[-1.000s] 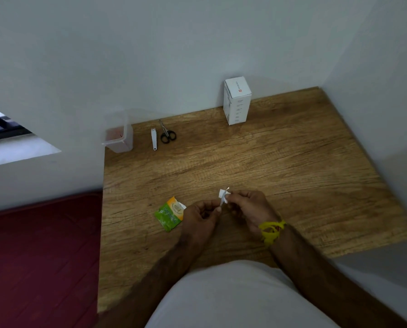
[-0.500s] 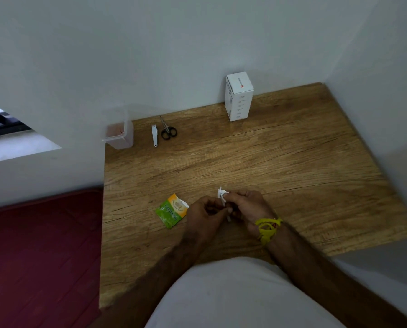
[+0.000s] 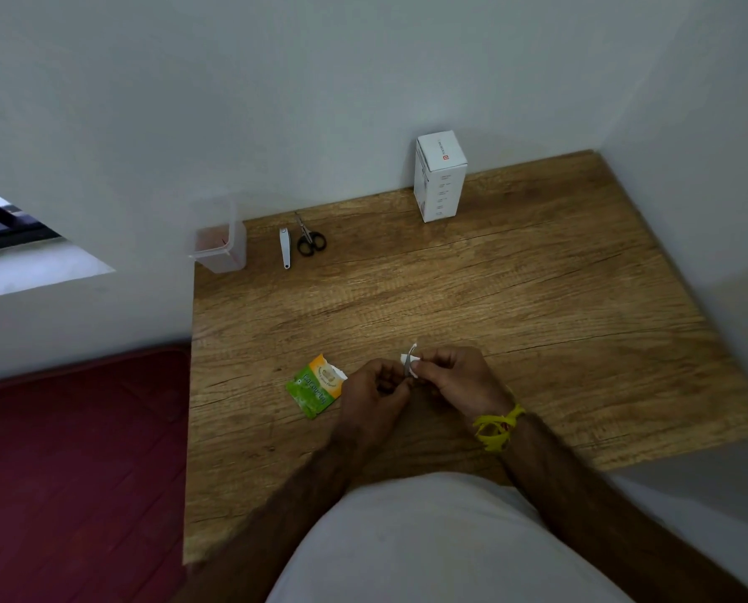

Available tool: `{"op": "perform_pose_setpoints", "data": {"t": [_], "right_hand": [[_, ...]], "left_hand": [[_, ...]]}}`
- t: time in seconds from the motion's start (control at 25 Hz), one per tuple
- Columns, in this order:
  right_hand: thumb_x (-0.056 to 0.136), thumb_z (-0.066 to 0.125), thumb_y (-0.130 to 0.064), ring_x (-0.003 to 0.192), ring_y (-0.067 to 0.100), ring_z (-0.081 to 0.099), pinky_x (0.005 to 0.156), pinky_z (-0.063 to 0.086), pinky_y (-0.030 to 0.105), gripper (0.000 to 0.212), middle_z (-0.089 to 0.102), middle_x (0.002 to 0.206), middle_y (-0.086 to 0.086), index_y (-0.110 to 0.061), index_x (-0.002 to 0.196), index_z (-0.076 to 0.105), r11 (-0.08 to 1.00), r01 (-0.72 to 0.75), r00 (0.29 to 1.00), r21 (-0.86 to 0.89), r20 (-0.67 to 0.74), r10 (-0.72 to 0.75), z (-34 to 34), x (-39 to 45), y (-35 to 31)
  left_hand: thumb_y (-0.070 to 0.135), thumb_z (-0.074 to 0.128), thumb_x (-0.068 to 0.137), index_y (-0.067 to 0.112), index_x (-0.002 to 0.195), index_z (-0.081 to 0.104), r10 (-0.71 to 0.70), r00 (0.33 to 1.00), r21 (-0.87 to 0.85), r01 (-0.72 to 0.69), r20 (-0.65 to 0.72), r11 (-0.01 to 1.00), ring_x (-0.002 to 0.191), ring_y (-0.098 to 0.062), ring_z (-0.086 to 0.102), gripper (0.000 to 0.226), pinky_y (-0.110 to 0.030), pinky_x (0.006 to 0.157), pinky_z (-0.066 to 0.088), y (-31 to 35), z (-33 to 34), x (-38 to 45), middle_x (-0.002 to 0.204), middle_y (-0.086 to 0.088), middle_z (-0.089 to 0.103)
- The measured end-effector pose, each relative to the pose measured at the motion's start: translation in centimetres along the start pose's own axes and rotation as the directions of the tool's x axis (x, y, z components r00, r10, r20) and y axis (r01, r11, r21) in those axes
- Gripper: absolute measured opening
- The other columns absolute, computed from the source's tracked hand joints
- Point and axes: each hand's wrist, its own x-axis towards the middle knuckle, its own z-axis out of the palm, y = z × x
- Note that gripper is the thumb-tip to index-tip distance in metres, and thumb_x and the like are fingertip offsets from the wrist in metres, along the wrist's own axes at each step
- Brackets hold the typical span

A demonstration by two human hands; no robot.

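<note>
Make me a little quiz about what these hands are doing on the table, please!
1. What lies on the table just left of the left hand? A: a green and orange sachet. B: a spoon. C: a red ball.
2. True or false: the scissors lie beside a slim white tool near the back wall.
3. Fill the gap: both hands pinch a small white piece, and the right hand wears a ____ wrist band.
Key: 1 A. 2 true. 3 yellow.
</note>
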Motion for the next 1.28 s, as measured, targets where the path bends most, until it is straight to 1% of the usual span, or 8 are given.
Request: {"op": "perform_pose_setpoints", "data": {"t": [0.2,0.28,0.4,0.48,0.64,0.84,1.0,1.28], "right_hand": [[0.086,0.074,-0.014,0.070,0.009,0.064,0.064,0.048,0.021,0.003,0.072,0.076,0.000,-0.013,0.084,0.077,0.998,0.012,0.977,0.062,-0.215,0.001,-1.5,0.2,0.6],[0.088,0.071,-0.013,0.077,0.009,0.063,0.067,0.048,0.020,0.009,0.070,0.085,0.000,-0.010,0.094,0.076,0.946,0.236,0.883,-0.221,-0.359,-0.304,-1.6,0.3,1.4],[0.092,0.058,-0.019,0.087,0.017,0.059,0.073,0.048,0.030,0.022,0.063,0.095,0.004,-0.009,0.103,0.074,0.502,0.499,0.644,-0.707,-0.086,-0.760,-1.4,0.9,3.7],[0.092,0.053,-0.021,0.085,0.024,0.059,0.069,0.049,0.036,0.027,0.063,0.095,0.008,-0.007,0.104,0.073,0.257,0.538,0.536,-0.802,0.091,-0.839,-1.6,1.5,4.5],[0.093,0.056,-0.017,0.079,0.028,0.061,0.065,0.050,0.042,0.022,0.065,0.093,0.011,-0.005,0.101,0.072,-0.004,0.543,0.378,-0.840,0.249,-0.892,-2.0,2.4,5.3],[0.093,0.060,-0.015,0.079,0.030,0.063,0.069,0.050,0.042,0.019,0.067,0.093,0.013,-0.003,0.099,0.072,-0.108,0.546,0.309,-0.831,0.320,-0.896,-2.5,3.0,5.8],[0.090,0.065,-0.012,0.080,0.028,0.063,0.069,0.048,0.040,0.018,0.070,0.093,0.012,-0.003,0.102,0.075,-0.041,0.542,0.256,-0.839,0.212,-0.943,-2.8,2.7,5.7],[0.091,0.063,-0.014,0.079,0.031,0.064,0.069,0.050,0.041,0.018,0.069,0.093,0.014,-0.002,0.101,0.072,-0.149,0.541,0.267,-0.828,0.337,-0.903,-2.3,3.5,6.3]], "left_hand": [[0.013,0.072,0.088,0.016,0.102,0.071,0.001,1.000,0.020,-0.001,0.027,1.000,0.079,0.000,0.067,0.014,-0.015,0.070,0.054,-0.2,-0.2,0.1,0.087,0.005,0.072],[0.012,0.072,0.088,0.017,0.100,0.071,0.001,1.000,0.029,-0.002,0.031,1.000,0.076,0.004,0.064,0.014,-0.013,0.068,0.053,-0.2,0.0,0.4,0.085,0.007,0.071],[0.012,0.072,0.087,0.017,0.097,0.072,-0.016,1.000,0.024,0.015,0.023,1.000,0.074,0.000,0.065,0.012,-0.018,0.069,0.055,-0.6,0.1,0.8,0.083,0.006,0.072],[0.012,0.072,0.086,0.014,0.098,0.072,-0.024,0.999,0.021,0.023,0.028,1.000,0.074,-0.006,0.065,0.012,-0.023,0.071,0.056,-0.8,0.1,1.1,0.083,0.004,0.072],[0.011,0.071,0.087,0.011,0.099,0.072,-0.037,0.997,0.009,0.036,0.070,0.999,0.074,-0.010,0.066,0.012,-0.028,0.072,0.057,-0.6,-0.2,1.3,0.084,-0.001,0.072],[0.011,0.070,0.088,0.014,0.095,0.072,-0.053,0.992,-0.008,0.054,0.119,0.999,0.071,-0.011,0.065,0.009,-0.029,0.071,0.057,-0.5,-0.4,1.5,0.080,-0.002,0.072],[0.009,0.069,0.088,0.013,0.094,0.073,-0.056,0.987,-0.030,0.061,0.149,0.998,0.069,-0.012,0.066,0.007,-0.037,0.072,0.059,-0.6,-0.6,1.7,0.079,-0.005,0.073],[0.002,0.066,0.089,0.004,0.097,0.071,-0.069,0.985,-0.049,0.078,0.159,0.996,0.068,-0.015,0.065,0.010,-0.038,0.072,0.057,-0.4,-0.6,1.7,0.078,-0.010,0.072]]}}
